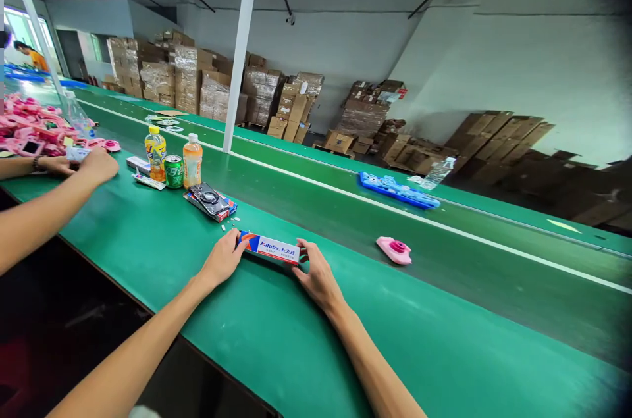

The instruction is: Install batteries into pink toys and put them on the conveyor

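In left hand point(223, 262) and right hand point(318, 275), gripped at opposite ends: a Kafuter carton point(271, 248), over the green desk point(237, 319). Just beyond the carton's left end: white scraps point(224, 228), then a black phone-like device point(206, 198) atop a red-and-blue box point(228, 211). Farther beyond, leftward of the carton: orange bottle point(193, 162), green can point(174, 172), yellow-capped bottle point(156, 155). Rightward of the carton: a pink plastic piece point(395, 251).

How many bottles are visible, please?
4: a yellow-capped bottle and an orange bottle on either side of the green can, one clear bottle beside the pink pile, a second clear bottle near the blue tray. Some may be hidden.
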A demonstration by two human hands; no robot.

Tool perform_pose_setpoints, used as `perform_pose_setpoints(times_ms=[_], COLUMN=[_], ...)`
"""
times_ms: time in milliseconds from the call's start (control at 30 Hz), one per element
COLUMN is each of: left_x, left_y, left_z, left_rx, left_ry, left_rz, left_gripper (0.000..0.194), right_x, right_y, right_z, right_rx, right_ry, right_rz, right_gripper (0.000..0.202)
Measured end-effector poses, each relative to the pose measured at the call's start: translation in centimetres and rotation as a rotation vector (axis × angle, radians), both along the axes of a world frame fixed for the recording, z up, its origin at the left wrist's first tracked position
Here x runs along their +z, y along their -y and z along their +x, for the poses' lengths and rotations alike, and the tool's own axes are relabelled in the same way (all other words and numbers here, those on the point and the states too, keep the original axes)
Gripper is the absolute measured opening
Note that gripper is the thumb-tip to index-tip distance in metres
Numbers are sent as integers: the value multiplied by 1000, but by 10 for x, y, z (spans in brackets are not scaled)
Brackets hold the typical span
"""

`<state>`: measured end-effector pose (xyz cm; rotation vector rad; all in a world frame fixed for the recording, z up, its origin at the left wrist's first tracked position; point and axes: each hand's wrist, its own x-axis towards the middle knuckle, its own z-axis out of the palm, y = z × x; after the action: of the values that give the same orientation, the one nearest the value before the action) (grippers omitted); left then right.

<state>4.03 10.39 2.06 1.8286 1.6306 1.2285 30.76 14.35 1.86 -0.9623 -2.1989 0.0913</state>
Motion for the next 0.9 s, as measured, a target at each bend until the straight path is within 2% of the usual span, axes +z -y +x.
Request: perform_pose_setpoints(times_ms=[267,433,533,600,667,767,833,900], left_x=[-3,-3,4,12,19,26,30,32], left_y=[-1,-6,1,16,39,72,81,76], left_z=[-2,1,3,-5,-27,-85,-133,-176], left_rx=[32,49,122,193,264,419,566,688], left_ry=[25,39,42,32,-3,-81,-126,-168], left_rz=[8,40,101,158,213,241,197,101], left_gripper=[20,12,27,31,27,26,29,27], right_x=[2,5,4,3,-1,-12,-20,-23], right_y=[1,2,-5,-14,-25,-38,-43,-43], right_z=[-1,-1,5,13,22,31,33,33], right_rx=[52,58,6,-54,-92,-152,-210,-247], right_ry=[21,48,42,26,19,10,4,10], right_rz=[-102,-164,-181,-178,-178,-124,-43,29], right_gripper=[43,30,37,45,54,73,88,92])
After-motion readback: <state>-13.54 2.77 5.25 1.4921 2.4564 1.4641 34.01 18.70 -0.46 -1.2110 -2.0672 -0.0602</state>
